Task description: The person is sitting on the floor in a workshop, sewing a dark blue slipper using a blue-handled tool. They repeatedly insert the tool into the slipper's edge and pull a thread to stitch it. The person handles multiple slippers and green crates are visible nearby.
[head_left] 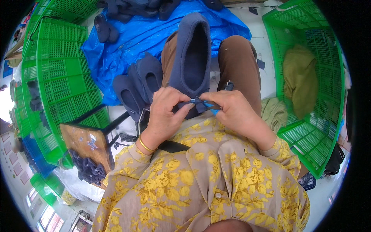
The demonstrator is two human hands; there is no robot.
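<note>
A navy fabric slipper [193, 54] stands toe-up between my knees, its opening facing me. At its heel edge, my left hand [164, 110] is closed, thumb and fingers pinching a small navy fabric piece [201, 107] with a bit of light blue at its tip. My right hand [235, 110] is closed just beside it, its fingertips meeting at the same piece. A slim dark tool [229, 86], with a narrow end showing below the fingers, lies in my right hand; its exact kind is partly hidden.
More navy slippers [129, 96] lean by my left knee on a blue tarp [150, 36]. Green crates [62, 58] stand left, another green crate [328, 127] with olive cloth [301, 81] right. A wooden stool [87, 145] holds small blue pieces beside a pile of navy scraps [87, 168].
</note>
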